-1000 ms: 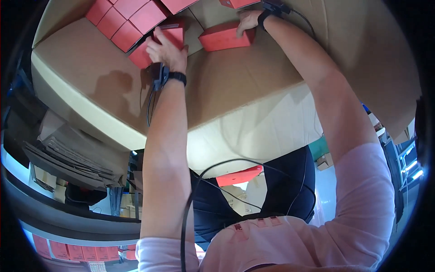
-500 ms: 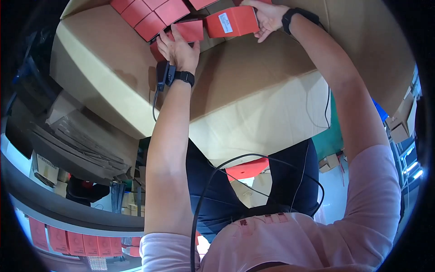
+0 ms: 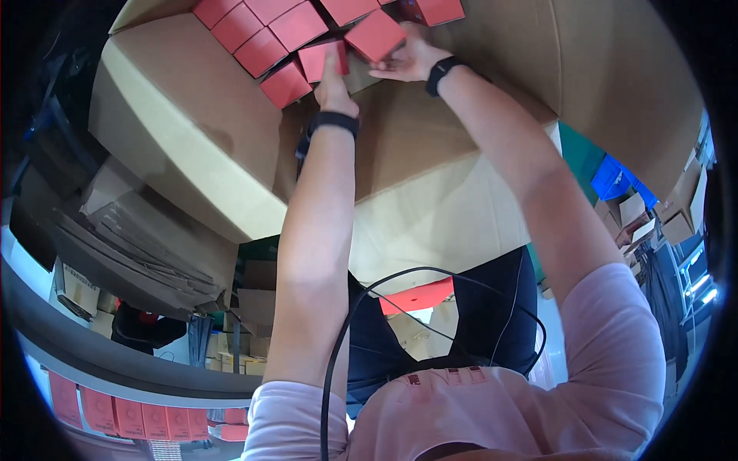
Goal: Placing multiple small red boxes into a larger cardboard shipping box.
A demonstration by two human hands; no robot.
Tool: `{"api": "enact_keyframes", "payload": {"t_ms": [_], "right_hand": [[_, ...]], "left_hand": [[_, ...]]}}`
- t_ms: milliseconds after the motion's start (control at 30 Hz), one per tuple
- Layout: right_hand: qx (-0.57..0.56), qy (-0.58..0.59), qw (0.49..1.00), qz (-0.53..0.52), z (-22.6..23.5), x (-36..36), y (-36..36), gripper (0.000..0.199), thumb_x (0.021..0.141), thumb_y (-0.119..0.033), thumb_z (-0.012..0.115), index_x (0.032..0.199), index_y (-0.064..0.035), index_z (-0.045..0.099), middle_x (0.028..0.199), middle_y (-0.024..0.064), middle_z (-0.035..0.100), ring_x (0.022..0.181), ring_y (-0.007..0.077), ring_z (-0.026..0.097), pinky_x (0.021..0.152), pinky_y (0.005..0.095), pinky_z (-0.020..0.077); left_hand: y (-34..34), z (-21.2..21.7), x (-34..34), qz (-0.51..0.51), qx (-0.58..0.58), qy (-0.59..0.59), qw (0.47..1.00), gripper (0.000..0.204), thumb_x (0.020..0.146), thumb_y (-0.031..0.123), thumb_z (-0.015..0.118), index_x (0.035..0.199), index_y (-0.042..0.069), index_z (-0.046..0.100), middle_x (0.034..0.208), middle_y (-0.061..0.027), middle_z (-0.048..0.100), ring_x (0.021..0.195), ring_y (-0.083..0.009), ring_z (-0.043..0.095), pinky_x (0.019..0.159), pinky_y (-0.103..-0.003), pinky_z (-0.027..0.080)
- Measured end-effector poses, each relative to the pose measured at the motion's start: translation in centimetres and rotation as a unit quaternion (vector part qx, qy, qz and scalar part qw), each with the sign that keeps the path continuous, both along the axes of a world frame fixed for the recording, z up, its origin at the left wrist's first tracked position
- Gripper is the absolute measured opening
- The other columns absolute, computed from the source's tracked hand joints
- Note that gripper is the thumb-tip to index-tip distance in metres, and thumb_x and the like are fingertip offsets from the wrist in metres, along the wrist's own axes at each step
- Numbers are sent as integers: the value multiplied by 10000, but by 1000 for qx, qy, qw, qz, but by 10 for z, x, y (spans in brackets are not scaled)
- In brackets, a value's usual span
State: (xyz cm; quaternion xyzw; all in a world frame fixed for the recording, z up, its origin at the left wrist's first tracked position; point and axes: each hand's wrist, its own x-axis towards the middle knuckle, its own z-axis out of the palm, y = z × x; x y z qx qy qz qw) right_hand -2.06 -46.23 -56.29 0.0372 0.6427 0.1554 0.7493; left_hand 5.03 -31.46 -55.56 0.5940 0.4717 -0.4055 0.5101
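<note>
Inside a large cardboard carton, small red boxes stand packed in rows at the far side. My left hand is on a red box at the near edge of the rows, one finger stretched along its top; its other fingers are mostly hidden. Just left of that sits another red box, slightly turned. To the right, my right hand grips a tilted red box by its near right side, fingers under its lower corner. Both wrists wear black bands.
The carton's near wall rises between my body and the boxes. Another red box lies at the far right inside. A black cable loops in front of my torso. Flattened cardboard is stacked at left, and a blue bin stands at right.
My right hand has moved left with the red box, which is now turned and close to the rows. My left hand has shifted right, its fingers no longer spread.
</note>
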Motion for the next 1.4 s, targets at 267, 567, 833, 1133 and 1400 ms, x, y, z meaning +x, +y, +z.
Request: {"api": "enact_keyframes", "payload": {"t_ms": [267, 567, 833, 1133, 1400], "right_hand": [[-156, -51, 986, 41, -55, -10, 29, 510, 933, -401, 334, 1284, -36, 389, 1311, 182, 489, 1146, 444, 487, 970, 616, 357], [-238, -11, 968, 72, -67, -23, -12, 395, 942, -289, 459, 1238, -29, 480, 1267, 175, 535, 1117, 338, 520, 983, 482, 380], [-564, 164, 720, 370, 10, -17, -24, 845, 687, -331, 767, 1313, 75, 372, 1395, 245, 369, 1290, 331, 359, 1039, 436, 335], [-677, 141, 558, 459, -2, -55, -88, 900, 527, -371, 826, 1218, 20, 403, 1178, 252, 522, 1120, 392, 494, 960, 458, 410], [-489, 61, 815, 304, 55, -55, -75, 586, 619, -378, 785, 1011, 37, 650, 1039, 151, 659, 982, 230, 615, 888, 332, 468]], "left_hand": [[-20, -28, 5, 80, -66, -8, 995, 651, 789, 543, 624, 1239, 91, 497, 1221, -79, 532, 1041, -279, 539, 820, -493, 475], [-52, -31, -37, 210, -173, 62, 960, 964, 686, 576, 716, 1383, 68, 286, 1364, -133, 303, 1165, -321, 405, 1059, -470, 296], [-9, -15, -2, 230, -106, 81, 964, 866, 790, 435, 691, 1367, -53, 268, 1333, -245, 350, 1238, -405, 377, 1087, -481, 326], [-34, 96, -22, -275, -198, -105, 935, 489, 893, 275, 635, 1274, 4, 492, 1191, -146, 583, 1100, -263, 564, 962, -382, 434], [12, 108, -15, -231, -144, -38, 962, 509, 901, 319, 615, 1286, 13, 482, 1261, -201, 541, 1153, -303, 543, 1001, -410, 411]]}}
